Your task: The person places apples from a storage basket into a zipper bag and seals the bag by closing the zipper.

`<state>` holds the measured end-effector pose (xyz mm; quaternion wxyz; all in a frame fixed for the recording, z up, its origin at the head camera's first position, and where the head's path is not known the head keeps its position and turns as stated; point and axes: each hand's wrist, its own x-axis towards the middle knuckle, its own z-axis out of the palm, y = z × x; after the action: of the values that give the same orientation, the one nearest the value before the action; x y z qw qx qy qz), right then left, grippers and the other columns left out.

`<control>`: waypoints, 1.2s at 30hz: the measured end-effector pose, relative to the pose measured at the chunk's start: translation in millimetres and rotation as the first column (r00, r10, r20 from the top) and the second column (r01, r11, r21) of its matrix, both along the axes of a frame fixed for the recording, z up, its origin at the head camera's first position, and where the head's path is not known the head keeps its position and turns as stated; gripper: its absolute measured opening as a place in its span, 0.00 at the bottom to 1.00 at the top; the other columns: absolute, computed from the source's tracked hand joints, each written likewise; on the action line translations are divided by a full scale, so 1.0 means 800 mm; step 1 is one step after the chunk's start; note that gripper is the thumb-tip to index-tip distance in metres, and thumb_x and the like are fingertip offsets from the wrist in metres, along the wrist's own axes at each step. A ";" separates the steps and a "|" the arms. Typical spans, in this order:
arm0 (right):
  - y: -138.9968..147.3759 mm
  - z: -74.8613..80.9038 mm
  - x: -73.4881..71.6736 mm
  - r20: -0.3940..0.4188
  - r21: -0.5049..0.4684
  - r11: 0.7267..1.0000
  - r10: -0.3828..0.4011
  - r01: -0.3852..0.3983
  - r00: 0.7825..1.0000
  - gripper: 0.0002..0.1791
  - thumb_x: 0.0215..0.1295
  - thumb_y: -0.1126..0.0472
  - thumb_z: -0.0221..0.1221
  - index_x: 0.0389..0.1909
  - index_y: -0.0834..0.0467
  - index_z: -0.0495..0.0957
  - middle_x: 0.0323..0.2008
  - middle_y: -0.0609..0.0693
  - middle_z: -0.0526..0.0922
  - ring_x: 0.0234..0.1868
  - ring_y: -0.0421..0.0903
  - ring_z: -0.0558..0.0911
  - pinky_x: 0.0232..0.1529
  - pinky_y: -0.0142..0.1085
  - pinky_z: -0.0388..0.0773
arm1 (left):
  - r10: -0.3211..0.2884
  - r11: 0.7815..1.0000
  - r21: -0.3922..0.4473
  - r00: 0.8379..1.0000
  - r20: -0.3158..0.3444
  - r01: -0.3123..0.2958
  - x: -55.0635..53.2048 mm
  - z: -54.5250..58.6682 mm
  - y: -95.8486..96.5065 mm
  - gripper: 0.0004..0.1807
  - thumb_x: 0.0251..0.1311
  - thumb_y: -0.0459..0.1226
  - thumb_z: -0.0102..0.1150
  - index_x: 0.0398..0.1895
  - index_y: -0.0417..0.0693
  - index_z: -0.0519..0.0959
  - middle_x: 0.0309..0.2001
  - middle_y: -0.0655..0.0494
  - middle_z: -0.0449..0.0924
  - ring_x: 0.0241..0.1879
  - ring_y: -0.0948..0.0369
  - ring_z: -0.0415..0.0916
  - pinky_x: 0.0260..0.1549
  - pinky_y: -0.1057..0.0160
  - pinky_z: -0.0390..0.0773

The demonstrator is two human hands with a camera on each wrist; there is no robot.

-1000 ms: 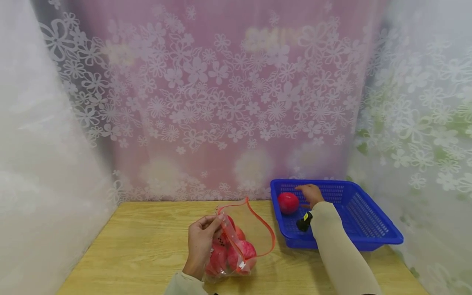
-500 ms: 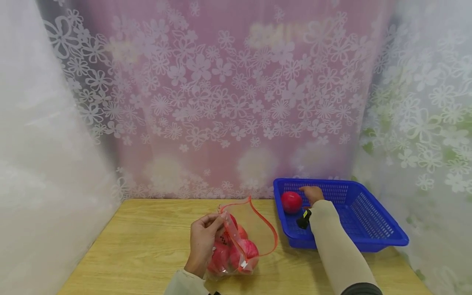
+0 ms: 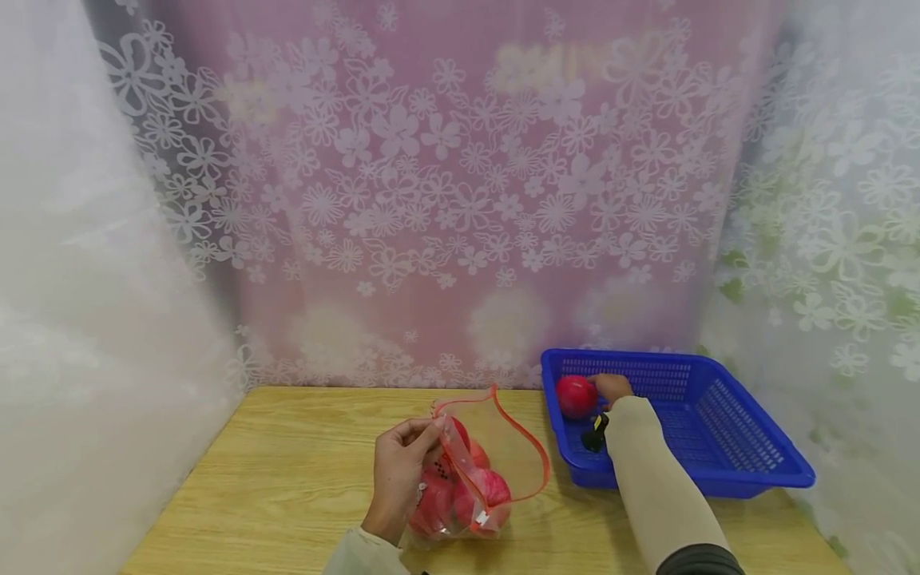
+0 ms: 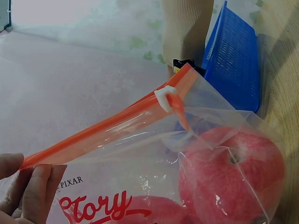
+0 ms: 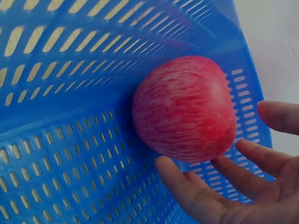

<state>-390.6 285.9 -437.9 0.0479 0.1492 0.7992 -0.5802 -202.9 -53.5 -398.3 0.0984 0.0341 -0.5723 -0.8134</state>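
My left hand pinches the edge of a clear plastic zip bag with an orange-red zip and a white slider. The bag's mouth gapes toward the right in the head view. Several red apples lie inside it, above the table. One more red apple sits in the left back corner of the blue plastic basket. My right hand reaches into the basket just right of this apple, fingers spread, fingertips right at its lower side. The thumb stands apart from the apple.
The basket stands on the right of the wooden table, which has bare wood at the left. A pink flowered curtain hangs behind, with pale sheets on both sides.
My right hand has lowered into the basket and come closer to the apple. The left hand keeps its hold on the bag. The whole head view has shifted slightly.
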 end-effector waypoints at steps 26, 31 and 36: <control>0.000 -0.039 -0.018 0.071 -0.254 0.967 -0.014 0.031 0.997 0.39 0.66 0.60 0.50 0.71 0.74 0.45 0.67 0.75 0.53 0.65 0.72 0.60 0.44 0.49 0.82 | -0.010 1.000 -0.012 1.000 0.004 0.010 -0.005 -0.003 0.006 0.11 0.59 0.34 0.66 0.36 0.31 0.81 0.28 0.54 0.83 0.30 0.64 0.83 0.34 0.65 0.83; 0.001 -0.034 -0.013 0.070 -0.290 0.956 -0.019 0.039 0.997 0.40 0.63 0.63 0.48 0.71 0.74 0.43 0.68 0.76 0.49 0.66 0.75 0.57 0.44 0.52 0.80 | -0.009 1.000 -0.010 1.000 0.003 0.009 -0.004 -0.003 0.007 0.10 0.59 0.33 0.65 0.36 0.31 0.81 0.28 0.54 0.83 0.30 0.64 0.83 0.34 0.65 0.83; 0.000 -0.031 -0.010 0.058 -0.299 0.953 -0.023 0.039 0.998 0.40 0.60 0.65 0.47 0.71 0.75 0.44 0.68 0.77 0.49 0.66 0.75 0.56 0.44 0.53 0.80 | -0.005 1.000 -0.021 1.000 0.001 0.005 -0.005 -0.002 0.007 0.12 0.59 0.33 0.65 0.37 0.30 0.81 0.29 0.54 0.83 0.30 0.64 0.83 0.34 0.64 0.83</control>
<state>-398.3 286.1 -462.9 0.0823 0.1683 0.6979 -0.6913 -206.8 -47.9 -400.0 0.0966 0.0321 -0.5808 -0.8076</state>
